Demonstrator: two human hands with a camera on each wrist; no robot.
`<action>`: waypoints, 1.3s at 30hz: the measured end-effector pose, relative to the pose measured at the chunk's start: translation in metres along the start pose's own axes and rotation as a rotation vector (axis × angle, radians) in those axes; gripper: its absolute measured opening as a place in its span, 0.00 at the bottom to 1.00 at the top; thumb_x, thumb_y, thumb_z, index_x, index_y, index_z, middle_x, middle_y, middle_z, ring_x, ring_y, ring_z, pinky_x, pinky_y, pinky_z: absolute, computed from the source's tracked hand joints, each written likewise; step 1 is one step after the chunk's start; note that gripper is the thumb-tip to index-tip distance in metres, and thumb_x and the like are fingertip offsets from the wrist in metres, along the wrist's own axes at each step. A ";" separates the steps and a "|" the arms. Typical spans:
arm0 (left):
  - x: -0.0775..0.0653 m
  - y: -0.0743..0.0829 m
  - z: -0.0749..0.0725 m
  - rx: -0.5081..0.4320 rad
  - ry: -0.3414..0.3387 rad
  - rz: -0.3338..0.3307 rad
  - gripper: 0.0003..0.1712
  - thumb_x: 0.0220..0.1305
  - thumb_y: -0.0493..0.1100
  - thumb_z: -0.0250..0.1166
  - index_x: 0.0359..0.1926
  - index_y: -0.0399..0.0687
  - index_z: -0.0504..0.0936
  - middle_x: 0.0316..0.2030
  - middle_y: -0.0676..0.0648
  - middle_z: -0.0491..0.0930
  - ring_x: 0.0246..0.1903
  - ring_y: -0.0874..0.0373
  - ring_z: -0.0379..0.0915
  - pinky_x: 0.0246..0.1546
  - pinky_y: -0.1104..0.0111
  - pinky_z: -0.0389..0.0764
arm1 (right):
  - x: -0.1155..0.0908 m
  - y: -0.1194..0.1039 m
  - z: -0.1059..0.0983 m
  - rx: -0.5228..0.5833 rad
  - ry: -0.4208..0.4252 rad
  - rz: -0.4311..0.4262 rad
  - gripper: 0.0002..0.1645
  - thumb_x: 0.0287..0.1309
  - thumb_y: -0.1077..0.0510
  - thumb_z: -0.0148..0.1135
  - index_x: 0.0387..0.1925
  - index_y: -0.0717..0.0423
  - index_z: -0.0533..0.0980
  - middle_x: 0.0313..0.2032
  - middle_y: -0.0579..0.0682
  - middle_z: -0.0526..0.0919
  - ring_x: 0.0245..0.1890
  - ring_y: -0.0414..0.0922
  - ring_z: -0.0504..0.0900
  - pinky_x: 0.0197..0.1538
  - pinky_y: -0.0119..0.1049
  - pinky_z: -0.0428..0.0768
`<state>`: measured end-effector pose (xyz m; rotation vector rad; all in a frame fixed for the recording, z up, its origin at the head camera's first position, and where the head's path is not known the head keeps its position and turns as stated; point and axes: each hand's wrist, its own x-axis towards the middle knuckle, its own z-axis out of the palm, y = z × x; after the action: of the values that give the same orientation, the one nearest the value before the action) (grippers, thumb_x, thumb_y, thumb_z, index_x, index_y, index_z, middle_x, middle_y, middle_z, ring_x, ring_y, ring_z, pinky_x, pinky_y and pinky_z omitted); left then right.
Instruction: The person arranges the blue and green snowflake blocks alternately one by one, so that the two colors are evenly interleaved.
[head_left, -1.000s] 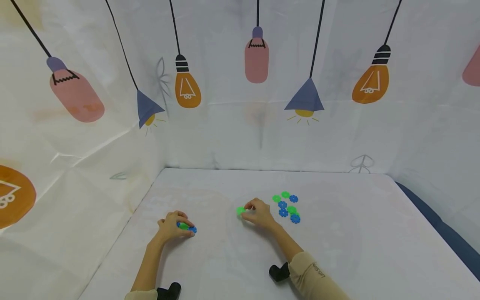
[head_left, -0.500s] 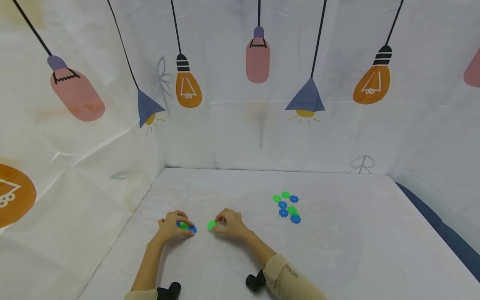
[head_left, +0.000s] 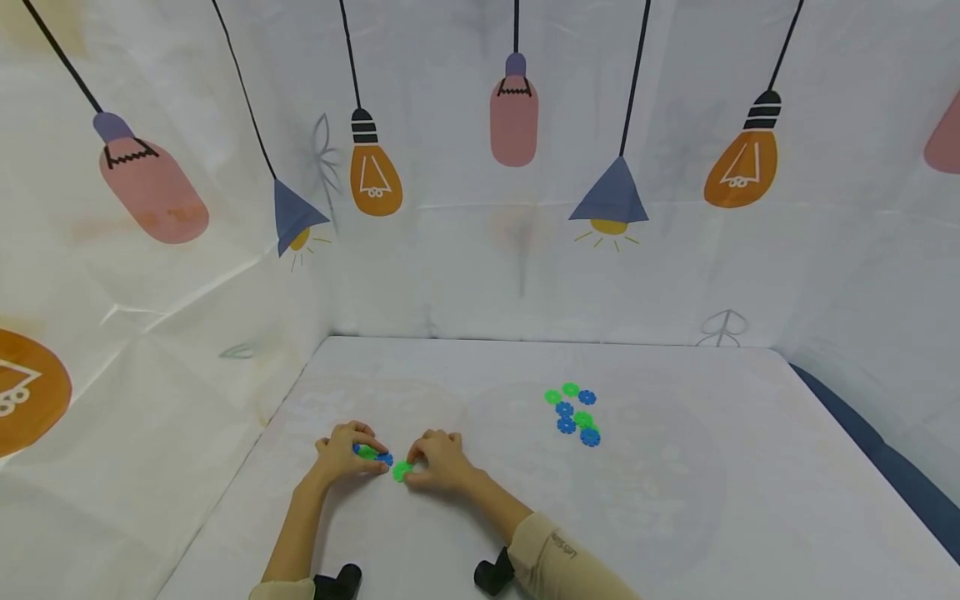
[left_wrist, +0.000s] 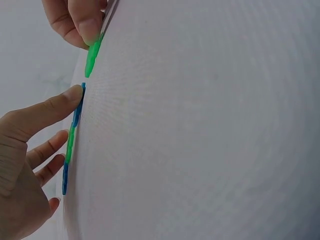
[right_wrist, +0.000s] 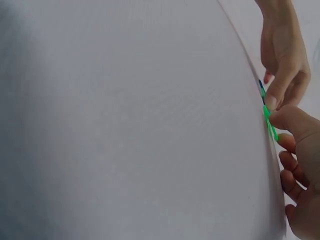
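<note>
On the white table a short row of flat notched plastic discs lies under my left hand point(head_left: 345, 454): a blue disc point(left_wrist: 79, 107), a green disc point(left_wrist: 70, 142) and another blue disc point(left_wrist: 65, 177). Thumb and index finger of that hand hold the row around its right-hand blue disc. Just right of it, my right hand point(head_left: 441, 461) pinches a separate green disc point(head_left: 401, 472) by its edge. In the left wrist view a small gap shows between this green disc and the nearest blue one. Its far side is partly hidden by the fingers in the right wrist view.
Several loose blue and green discs point(head_left: 566, 425) lie in a cluster right of centre on the table point(head_left: 675, 483). A white sheet point(head_left: 450, 275) printed with lamps stands behind and at the left. Black wrist mounts point(head_left: 492, 573) sit below both hands.
My right hand has carried the green disc leftward and slightly nearer, from beside the cluster to beside the row. The left hand and its row have stayed in place.
</note>
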<state>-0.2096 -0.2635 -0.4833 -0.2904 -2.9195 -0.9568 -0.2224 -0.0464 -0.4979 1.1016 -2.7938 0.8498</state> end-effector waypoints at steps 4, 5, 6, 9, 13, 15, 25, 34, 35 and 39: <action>-0.001 0.000 0.000 0.003 0.002 0.000 0.11 0.38 0.48 0.78 0.26 0.54 0.88 0.37 0.48 0.75 0.45 0.43 0.64 0.42 0.40 0.50 | 0.000 -0.003 0.002 -0.005 0.002 0.002 0.12 0.46 0.47 0.67 0.32 0.47 0.81 0.32 0.38 0.76 0.36 0.35 0.69 0.43 0.38 0.58; -0.001 0.001 0.000 0.002 0.002 -0.001 0.11 0.38 0.48 0.78 0.26 0.53 0.88 0.37 0.48 0.75 0.45 0.43 0.64 0.42 0.40 0.49 | 0.000 -0.003 0.002 -0.001 0.002 0.005 0.12 0.46 0.47 0.67 0.32 0.47 0.81 0.32 0.38 0.75 0.36 0.35 0.69 0.43 0.38 0.58; -0.001 0.001 0.000 0.001 0.002 -0.003 0.11 0.38 0.48 0.78 0.26 0.53 0.88 0.37 0.48 0.75 0.45 0.43 0.64 0.42 0.39 0.49 | 0.000 -0.004 0.002 0.003 0.002 0.011 0.11 0.46 0.47 0.67 0.32 0.47 0.81 0.31 0.38 0.75 0.35 0.35 0.68 0.43 0.38 0.58; -0.001 0.002 0.000 -0.002 0.001 -0.005 0.11 0.38 0.48 0.78 0.26 0.53 0.88 0.38 0.48 0.75 0.46 0.42 0.64 0.43 0.37 0.49 | 0.000 -0.005 0.002 0.006 0.007 0.022 0.11 0.47 0.47 0.67 0.32 0.46 0.81 0.31 0.37 0.74 0.35 0.34 0.68 0.43 0.38 0.58; -0.001 0.003 -0.001 -0.008 -0.002 -0.011 0.11 0.38 0.48 0.79 0.26 0.53 0.88 0.38 0.47 0.75 0.46 0.42 0.64 0.44 0.37 0.48 | 0.001 -0.006 0.002 -0.012 0.025 0.024 0.11 0.48 0.46 0.66 0.32 0.46 0.81 0.31 0.37 0.75 0.34 0.34 0.68 0.42 0.37 0.58; -0.001 0.003 -0.002 -0.013 -0.005 -0.013 0.11 0.38 0.48 0.79 0.26 0.53 0.88 0.38 0.47 0.74 0.47 0.42 0.63 0.43 0.37 0.48 | 0.001 -0.007 0.003 -0.023 0.036 0.022 0.11 0.48 0.46 0.65 0.32 0.45 0.81 0.31 0.37 0.75 0.34 0.34 0.68 0.42 0.37 0.59; 0.000 0.000 0.000 -0.011 -0.002 0.003 0.11 0.37 0.49 0.79 0.26 0.54 0.88 0.38 0.49 0.75 0.46 0.42 0.64 0.42 0.39 0.50 | -0.001 -0.006 0.004 0.004 0.067 0.029 0.10 0.49 0.47 0.67 0.32 0.45 0.82 0.32 0.38 0.77 0.35 0.34 0.69 0.44 0.37 0.60; -0.001 0.003 -0.002 -0.004 -0.011 -0.005 0.12 0.38 0.49 0.79 0.26 0.54 0.88 0.38 0.48 0.75 0.47 0.42 0.63 0.42 0.39 0.51 | -0.003 -0.005 0.003 0.045 0.091 0.008 0.10 0.51 0.49 0.69 0.33 0.48 0.85 0.34 0.39 0.81 0.37 0.34 0.72 0.47 0.40 0.62; -0.001 0.003 -0.002 -0.001 -0.013 -0.007 0.12 0.38 0.49 0.79 0.26 0.54 0.88 0.38 0.48 0.75 0.47 0.42 0.63 0.42 0.39 0.51 | -0.003 -0.005 0.003 0.049 0.092 0.002 0.10 0.51 0.49 0.69 0.34 0.48 0.85 0.34 0.39 0.81 0.37 0.34 0.72 0.47 0.40 0.62; -0.001 0.003 -0.002 -0.001 -0.016 -0.012 0.12 0.37 0.50 0.79 0.26 0.54 0.88 0.39 0.48 0.75 0.47 0.42 0.64 0.42 0.38 0.51 | -0.005 -0.002 0.002 0.123 0.093 -0.005 0.13 0.50 0.49 0.69 0.37 0.50 0.84 0.35 0.40 0.82 0.37 0.34 0.74 0.46 0.37 0.62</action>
<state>-0.2084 -0.2622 -0.4801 -0.2818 -2.9391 -0.9621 -0.2174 -0.0454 -0.4995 1.0535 -2.6946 1.0563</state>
